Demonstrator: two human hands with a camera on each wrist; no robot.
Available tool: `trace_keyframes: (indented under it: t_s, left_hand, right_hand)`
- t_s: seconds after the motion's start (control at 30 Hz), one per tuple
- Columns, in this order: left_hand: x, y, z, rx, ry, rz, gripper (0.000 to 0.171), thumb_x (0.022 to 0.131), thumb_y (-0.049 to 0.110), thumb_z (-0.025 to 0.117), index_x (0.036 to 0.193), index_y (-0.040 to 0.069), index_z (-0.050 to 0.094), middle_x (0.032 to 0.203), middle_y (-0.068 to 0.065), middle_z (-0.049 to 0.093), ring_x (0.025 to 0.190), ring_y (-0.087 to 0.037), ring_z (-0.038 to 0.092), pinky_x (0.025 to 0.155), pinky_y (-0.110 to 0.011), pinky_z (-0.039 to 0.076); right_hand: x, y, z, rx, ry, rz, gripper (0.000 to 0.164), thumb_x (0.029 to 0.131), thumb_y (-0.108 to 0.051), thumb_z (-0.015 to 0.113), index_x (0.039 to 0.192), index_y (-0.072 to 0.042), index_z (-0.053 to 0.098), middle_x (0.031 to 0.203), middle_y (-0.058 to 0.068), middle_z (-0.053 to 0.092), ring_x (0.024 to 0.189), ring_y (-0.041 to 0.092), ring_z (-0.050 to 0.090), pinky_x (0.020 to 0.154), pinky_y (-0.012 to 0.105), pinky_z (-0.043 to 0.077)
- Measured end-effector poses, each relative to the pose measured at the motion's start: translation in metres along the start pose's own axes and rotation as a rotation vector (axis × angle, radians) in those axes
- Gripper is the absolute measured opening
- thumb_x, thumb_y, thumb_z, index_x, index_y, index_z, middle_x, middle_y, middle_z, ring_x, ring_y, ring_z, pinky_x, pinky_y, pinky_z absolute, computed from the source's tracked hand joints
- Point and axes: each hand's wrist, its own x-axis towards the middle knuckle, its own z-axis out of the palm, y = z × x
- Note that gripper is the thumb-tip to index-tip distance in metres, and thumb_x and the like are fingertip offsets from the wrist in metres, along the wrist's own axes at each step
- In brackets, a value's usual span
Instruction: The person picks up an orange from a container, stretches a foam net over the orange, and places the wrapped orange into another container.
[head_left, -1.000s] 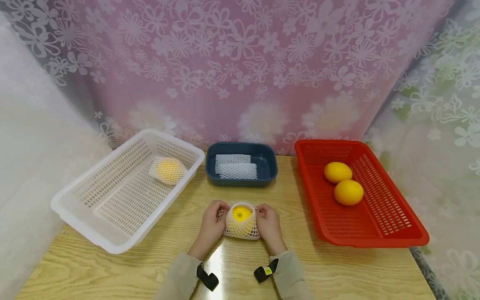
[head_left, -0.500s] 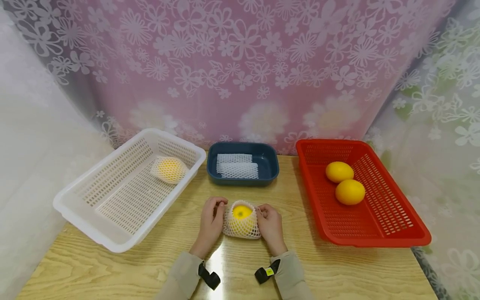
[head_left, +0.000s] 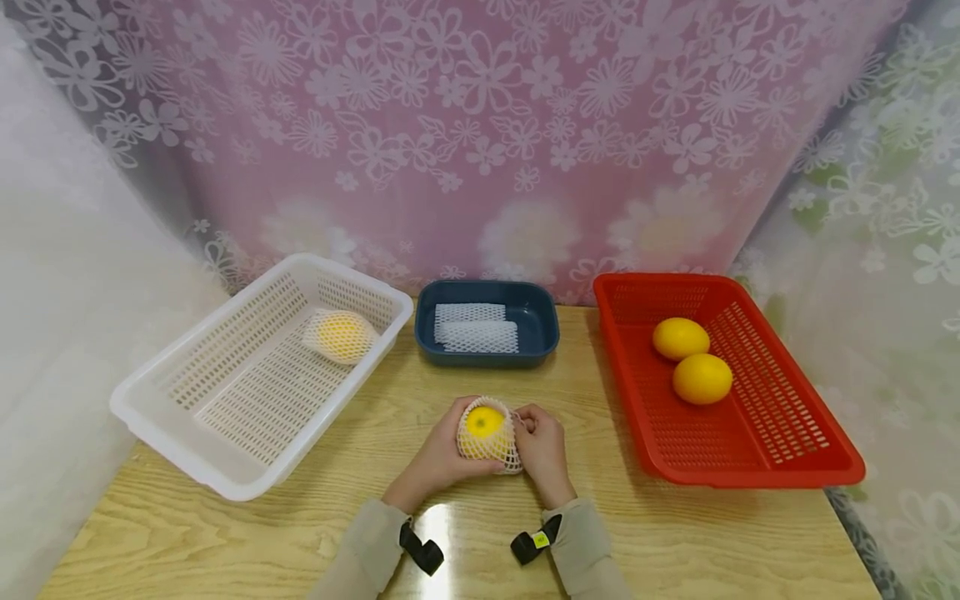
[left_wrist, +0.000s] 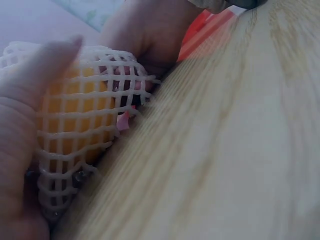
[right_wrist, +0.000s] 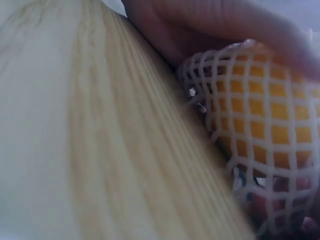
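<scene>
Fingers [head_left: 456, 414] of the left hand [head_left: 438, 457] grip the yellow fruit [head_left: 482, 422] (the right hand [head_left: 543, 454] pinches its net [head_left: 512, 461]).

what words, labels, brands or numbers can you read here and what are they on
No readable text.
Yellow label on the black device at the right wrist: marks too small to read.
No lettering shows on the held fruit, netting, red basket, white basket or blue tray.
</scene>
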Motion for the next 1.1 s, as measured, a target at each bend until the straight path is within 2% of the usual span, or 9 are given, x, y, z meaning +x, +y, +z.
trace_keyframes:
  t_s: [0.17,0.27,0.33,0.47,0.57,0.67,0.83,0.97,1.1]
  left_hand:
    - [0.0009,-0.0016,0.001,0.046,-0.008,0.027,0.094,0.063,0.031,0.096,0.14,0.029,0.042,0.131,0.006,0.056,0.113,-0.016,0.056,0.097,-0.037,0.047]
    - [0.0003,-0.001,0.0011,0.049,0.007,0.027,0.094,0.064,0.032,0.095,0.14,0.029,0.04,0.131,0.005,0.055,0.112,-0.016,0.056,0.097,-0.037,0.047]
    - [0.0,0.0002,0.0011,0.028,0.028,0.023,0.091,0.066,0.03,0.094,0.139,0.028,0.04,0.131,0.004,0.055,0.112,-0.016,0.056,0.097,-0.037,0.047]
    - [-0.0002,0.0022,0.0004,-0.04,0.09,0.025,0.081,0.069,0.024,0.092,0.135,0.025,0.043,0.128,0.003,0.056,0.11,-0.018,0.056,0.094,-0.035,0.047]
    - [-0.0001,0.0027,-0.0006,-0.108,0.129,0.043,0.073,0.073,0.018,0.088,0.133,0.019,0.046,0.124,-0.001,0.057,0.107,-0.019,0.056,0.09,-0.033,0.048]
    - [0.0004,0.0019,-0.0014,-0.208,0.161,0.061,0.064,0.079,0.015,0.082,0.131,0.008,0.047,0.119,-0.007,0.057,0.101,-0.019,0.057,0.086,-0.031,0.049]
    - [0.0009,0.0036,-0.0027,-0.353,0.225,0.038,0.063,0.083,0.027,0.077,0.131,0.001,0.047,0.111,-0.009,0.058,0.092,-0.017,0.059,0.079,-0.027,0.051]
    - [0.001,0.004,-0.0042,-0.384,0.268,0.008,0.067,0.084,0.031,0.077,0.136,0.001,0.047,0.114,-0.008,0.058,0.097,-0.017,0.057,0.084,-0.026,0.048]
    - [0.0009,0.0018,-0.0049,-0.387,0.284,-0.011,0.059,0.088,0.033,0.074,0.13,0.001,0.047,0.111,-0.007,0.058,0.095,-0.016,0.057,0.083,-0.026,0.048]
  right_hand:
    - [0.0007,0.0001,-0.001,-0.039,0.007,-0.017,0.006,0.09,-0.001,0.067,0.085,0.0,0.07,0.058,-0.002,0.048,0.055,0.013,0.043,0.051,0.024,0.034]
    - [0.0011,0.0017,-0.0004,-0.027,0.014,-0.019,0.004,0.09,-0.004,0.069,0.087,-0.001,0.071,0.061,0.0,0.054,0.057,0.013,0.047,0.052,0.024,0.038]
    - [0.0012,0.0029,-0.0001,0.024,0.018,-0.03,0.003,0.089,-0.005,0.071,0.088,-0.002,0.072,0.066,0.002,0.06,0.059,0.012,0.051,0.054,0.023,0.042]
    - [0.0011,0.0052,-0.0002,0.234,0.008,-0.109,0.006,0.089,-0.004,0.072,0.095,-0.002,0.073,0.083,0.01,0.068,0.068,0.013,0.06,0.062,0.021,0.049]
    - [0.001,0.0056,-0.0014,0.389,-0.062,-0.205,0.012,0.093,-0.004,0.067,0.104,0.0,0.072,0.099,0.016,0.069,0.086,0.017,0.065,0.077,0.022,0.052]
    - [-0.0002,0.0047,-0.0031,0.454,-0.191,-0.256,0.021,0.099,-0.009,0.06,0.116,0.0,0.068,0.115,0.016,0.067,0.105,0.018,0.062,0.091,0.025,0.049]
    - [-0.0032,0.0031,-0.0036,0.507,-0.39,-0.242,0.03,0.1,-0.007,0.056,0.128,0.004,0.059,0.122,0.018,0.062,0.108,0.017,0.061,0.091,0.027,0.049]
    - [-0.0031,0.0021,-0.0024,0.548,-0.451,-0.221,0.035,0.099,-0.007,0.058,0.131,0.006,0.055,0.125,0.025,0.058,0.109,0.017,0.061,0.091,0.027,0.05]
    - [-0.0026,0.0036,-0.002,0.565,-0.484,-0.217,0.039,0.098,-0.007,0.059,0.134,0.006,0.053,0.13,0.023,0.056,0.113,0.018,0.059,0.092,0.027,0.049]
